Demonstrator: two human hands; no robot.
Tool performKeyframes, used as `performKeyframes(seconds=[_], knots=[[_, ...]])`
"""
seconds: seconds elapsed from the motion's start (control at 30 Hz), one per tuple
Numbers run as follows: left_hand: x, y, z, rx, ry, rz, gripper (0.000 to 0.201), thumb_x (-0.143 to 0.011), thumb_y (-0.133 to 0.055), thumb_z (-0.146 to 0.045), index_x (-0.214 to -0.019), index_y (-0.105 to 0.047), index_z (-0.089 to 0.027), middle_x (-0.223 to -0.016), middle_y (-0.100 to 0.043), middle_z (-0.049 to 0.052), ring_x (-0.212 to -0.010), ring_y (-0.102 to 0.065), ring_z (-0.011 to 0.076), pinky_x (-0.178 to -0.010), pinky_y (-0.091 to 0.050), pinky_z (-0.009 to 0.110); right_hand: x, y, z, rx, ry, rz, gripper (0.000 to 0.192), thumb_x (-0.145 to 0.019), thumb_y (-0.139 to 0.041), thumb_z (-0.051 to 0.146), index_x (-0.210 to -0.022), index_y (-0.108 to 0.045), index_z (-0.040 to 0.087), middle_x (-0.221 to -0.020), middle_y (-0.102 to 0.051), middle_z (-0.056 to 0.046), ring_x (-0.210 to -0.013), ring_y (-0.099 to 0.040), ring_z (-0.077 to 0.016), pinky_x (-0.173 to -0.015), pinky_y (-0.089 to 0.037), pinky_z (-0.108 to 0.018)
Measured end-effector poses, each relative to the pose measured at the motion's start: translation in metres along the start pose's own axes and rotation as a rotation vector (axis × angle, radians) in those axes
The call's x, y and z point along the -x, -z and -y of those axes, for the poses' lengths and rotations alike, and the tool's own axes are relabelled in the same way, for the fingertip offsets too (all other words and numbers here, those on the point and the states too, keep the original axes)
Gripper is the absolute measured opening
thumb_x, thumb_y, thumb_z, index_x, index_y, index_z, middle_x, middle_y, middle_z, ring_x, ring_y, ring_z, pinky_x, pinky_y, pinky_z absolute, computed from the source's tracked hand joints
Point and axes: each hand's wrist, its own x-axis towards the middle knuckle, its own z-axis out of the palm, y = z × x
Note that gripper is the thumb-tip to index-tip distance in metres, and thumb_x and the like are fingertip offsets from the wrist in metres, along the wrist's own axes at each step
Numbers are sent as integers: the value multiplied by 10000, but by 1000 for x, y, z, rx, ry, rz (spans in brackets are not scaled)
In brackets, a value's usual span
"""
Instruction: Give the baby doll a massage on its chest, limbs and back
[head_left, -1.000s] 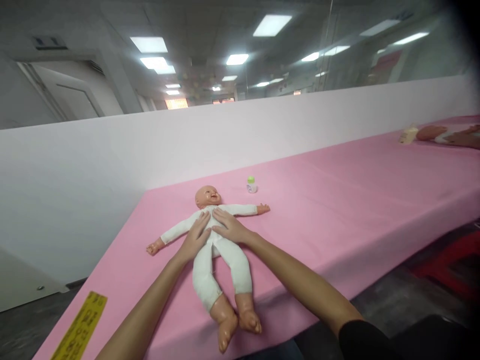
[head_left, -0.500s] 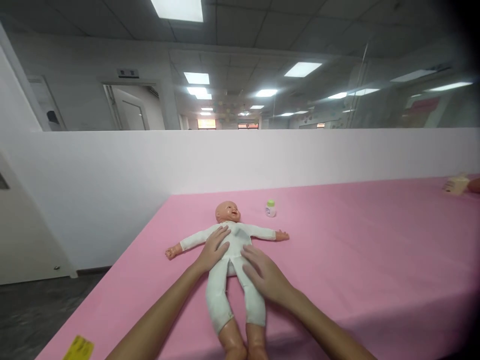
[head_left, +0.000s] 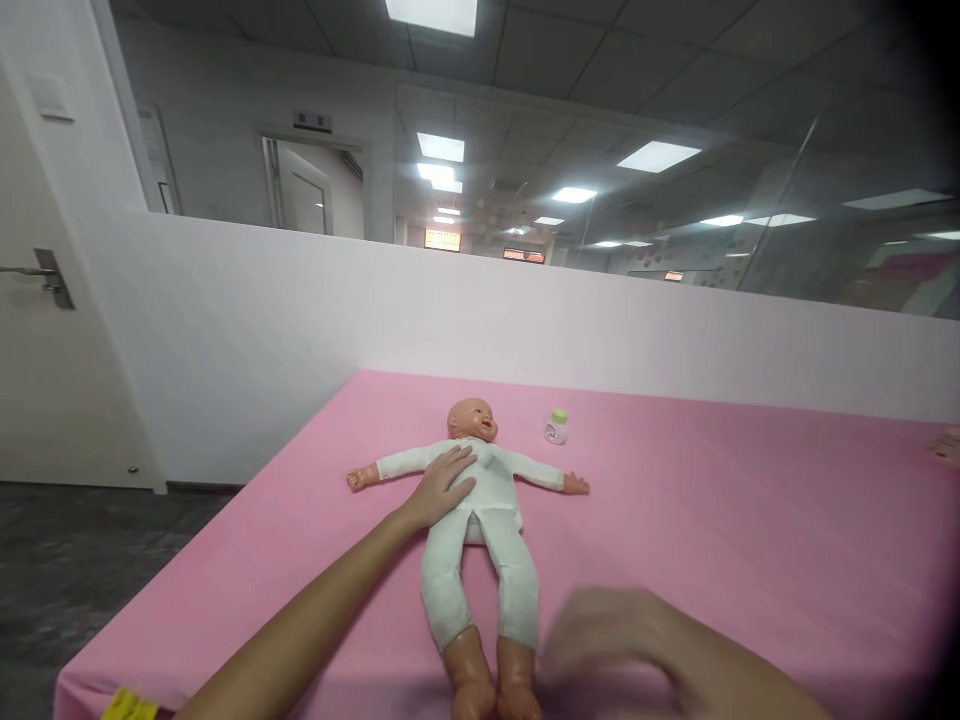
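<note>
Pink cloth: covers the long table (head_left: pixel 750 520) from the near edge to the white partition (head_left: pixel 525 320) behind it.
View: head camera only, looking forward and down.
Doll: a baby doll (head_left: pixel 480 520) in a white suit lies on its back on the pink cloth, near the table's left end, arms spread, head toward the partition, bare feet toward the near edge.
Left hand: the left hand (head_left: pixel 442 485) lies flat, palm down, fingers spread, on the doll's chest and near shoulder; it presses and does not grasp.
Right hand: the right hand (head_left: pixel 637 640) hangs blurred, low in the picture, just beside the doll's right lower leg and apart from it; it appears loosely curled and holds nothing that shows, though the blur keeps the fingers from being read for certain.
Bottle: a small white bottle (head_left: pixel 556 427) with a green cap stands upright beyond the doll's outstretched arm, near its head, touched by neither hand.
Yellow tag: a scrap of yellow (head_left: pixel 129 706) shows at the table's near left corner.
Door: a white door with a metal handle (head_left: pixel 45 275) stands at far left.
Step in hand, as a judgement: the doll is steadied under one palm while the other hand is free of it.
Next move, as a judgement: anything done to the doll calls for the free hand to settle first, with the pinning palm kept light so the soft body does not shift.
</note>
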Motion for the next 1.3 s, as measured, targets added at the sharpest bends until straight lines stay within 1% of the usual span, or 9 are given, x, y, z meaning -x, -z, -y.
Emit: performKeyframes(seconds=[0.1, 0.4, 0.5, 0.6, 0.83, 0.97, 1.1, 1.2, 1.3], knots=[[1, 1, -1, -9, 5, 14, 527, -1039, -493, -515, -1526, -512, -314, -1638, -399, 27, -1560, -275, 293, -1307, -176, 548, -56, -4, -31, -160, -117, -84, 288, -939, -632, 379, -1203, -747, 391, -1183, -758, -34, -1102, -716, -266, -996, -582, -446], [-3, -4, 9, -70, -26, 0, 508, -1049, -453, -551, -1498, -540, -332, -1641, -395, 27, -1553, -294, 285, -1295, -202, 542, -161, -43, -151, -142, -1, -414, 366, -971, -614, 347, -1327, -689, 301, -1467, -601, -83, -1422, -505, -285, -1221, -377, -525], [-8, -5, 10, -78, -44, 12, 553, -1044, -428, -575, -1515, -519, -299, -1622, -427, 48, -1549, -304, 278, -1295, -200, 537, -178, -45, -174, -115, -74, -421, 449, -980, -594, 364, -1409, -637, 240, -1513, -568, -119, -1455, -474, -293, -1246, -326, -542], [-14, -5, 9, -64, -55, 10, 634, -1022, -392, -644, -1469, -566, -229, -1599, -455, 101, -1534, -333, 299, -1289, -201, 556, -159, -46, -174, -100, -129, -422, 482, -990, -590, 368, -1430, -619, 172, -1550, -534, -147, -1493, -433, -292, -1277, -267, -523], [-39, -9, 5, -55, -114, 70, 572, -1024, -435, -610, -1469, -552, -271, -1645, -390, 38, -1551, -300, 274, -1304, -183, 532, -13, -27, -90, -334, -111, -286, 329, -1009, -613, 314, -1325, -695, 278, -1518, -589, -2, -1440, -514, -221, -1194, -426, -412], [-36, -9, -4, -33, -67, 85, 506, -1052, -439, -521, -1480, -534, -267, -1659, -365, 0, -1551, -295, 252, -1313, -166, 523, 104, -13, -58, -516, -294, -221, 281, -1039, -551, 342, -1111, -788, 210, -1142, -791, -53, -1099, -736, -181, -1025, -558, -372], [-34, -10, -10, -39, -48, 75, 483, -1054, -449, -504, -1476, -538, -286, -1657, -367, -19, -1551, -292, 245, -1315, -169, 509, 248, -25, -82, -433, -795, -335, 365, -1021, -545, 442, -983, -811, 194, -1013, -810, -60, -1000, -758, -200, -974, -564, -357], [-35, -11, -13, -20, -17, 63, 462, -1047, -483, -503, -1464, -561, -322, -1648, -384, -28, -1553, -293, 253, -1316, -168, 501, 352, -62, -112, -274, -1188, -503, 402, -945, -608, 530, -978, -808, 183, -958, -812, -79, -951, -759, -258, -939, -570, -388], [-35, -12, -16, 8, -3, 57, 450, -1039, -517, -496, -1452, -585, -330, -1639, -401, -16, -1551, -302, 255, -1317, -174, 495, 432, -110, -136, -74, -1413, -747, 363, -866, -647, 512, -986, -803, 207, -1088, -805, -77, -1052, -738, -304, -985, -551, -397]])
